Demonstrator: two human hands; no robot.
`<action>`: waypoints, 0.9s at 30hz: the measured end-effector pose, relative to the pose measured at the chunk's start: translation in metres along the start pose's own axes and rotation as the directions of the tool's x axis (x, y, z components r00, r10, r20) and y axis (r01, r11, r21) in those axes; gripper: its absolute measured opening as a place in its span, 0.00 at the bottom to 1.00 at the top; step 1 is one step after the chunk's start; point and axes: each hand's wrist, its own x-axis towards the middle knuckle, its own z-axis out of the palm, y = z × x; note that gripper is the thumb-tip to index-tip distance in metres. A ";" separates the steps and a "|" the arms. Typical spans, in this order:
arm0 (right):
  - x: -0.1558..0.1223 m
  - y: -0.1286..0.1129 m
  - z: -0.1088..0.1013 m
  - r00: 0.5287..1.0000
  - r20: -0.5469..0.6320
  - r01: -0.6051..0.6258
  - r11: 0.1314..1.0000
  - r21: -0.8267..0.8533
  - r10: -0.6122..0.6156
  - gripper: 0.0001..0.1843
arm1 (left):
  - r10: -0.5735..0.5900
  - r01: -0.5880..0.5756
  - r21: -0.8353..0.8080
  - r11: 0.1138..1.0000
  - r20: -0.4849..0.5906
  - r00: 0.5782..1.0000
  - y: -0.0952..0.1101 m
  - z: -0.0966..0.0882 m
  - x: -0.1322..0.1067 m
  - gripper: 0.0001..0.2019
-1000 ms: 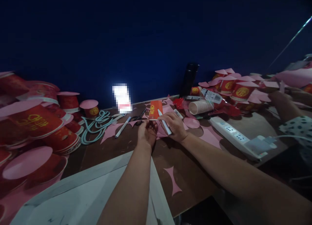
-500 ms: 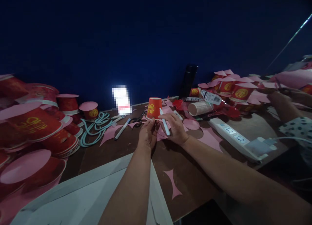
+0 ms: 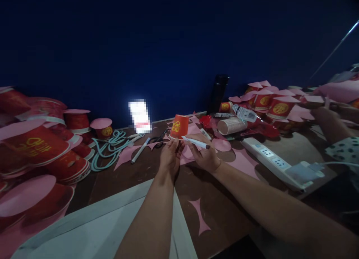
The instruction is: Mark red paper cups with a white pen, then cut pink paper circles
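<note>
My left hand (image 3: 170,156) pinches the rim of a red paper cup (image 3: 180,126) printed with yellow characters. The cup is upside down and tilted a little to the right. A white marker (image 3: 197,142) lies in the closed fingers of my right hand (image 3: 206,156), its left end close to the cup's lower rim. Whether that end touches the cup I cannot tell. Pink paper scraps (image 3: 193,129) lie behind and beneath my hands. Another marker (image 3: 140,150) rests on the table to the left, beside dark-handled scissors (image 3: 161,139).
Red cups with pink discs (image 3: 32,143) pile up at left; more such cups (image 3: 280,106) stand at right. A lit phone (image 3: 140,116), a coiled cable (image 3: 112,148), a black bottle (image 3: 219,92), stacked cups (image 3: 231,126) and a power strip (image 3: 270,158) surround the workspace. Another person's hand (image 3: 331,120) is at far right.
The cup has tipped to the right in my left hand. The marker in my right hand has swung from steep to nearly level, with its left end now by the cup's lower rim.
</note>
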 end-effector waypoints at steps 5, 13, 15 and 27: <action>-0.003 0.003 0.002 0.998 -0.008 -0.060 0.998 -0.030 0.060 0.13 | -0.012 0.012 0.012 1.000 -0.044 0.999 0.001 0.002 -0.001 0.02; -0.003 0.004 0.006 0.996 -0.009 -0.089 0.994 -0.057 0.088 0.13 | -0.005 0.006 0.025 1.000 -0.037 0.999 0.001 0.003 -0.003 0.02; -0.002 0.003 0.006 0.996 -0.008 -0.086 0.995 -0.059 0.086 0.12 | -0.004 0.006 0.035 0.999 -0.032 0.999 0.001 0.003 -0.003 0.02; -0.002 0.000 0.007 0.997 0.036 -0.067 0.996 -0.060 0.070 0.10 | -0.005 0.009 0.063 0.998 -0.061 0.998 -0.002 0.000 0.003 0.02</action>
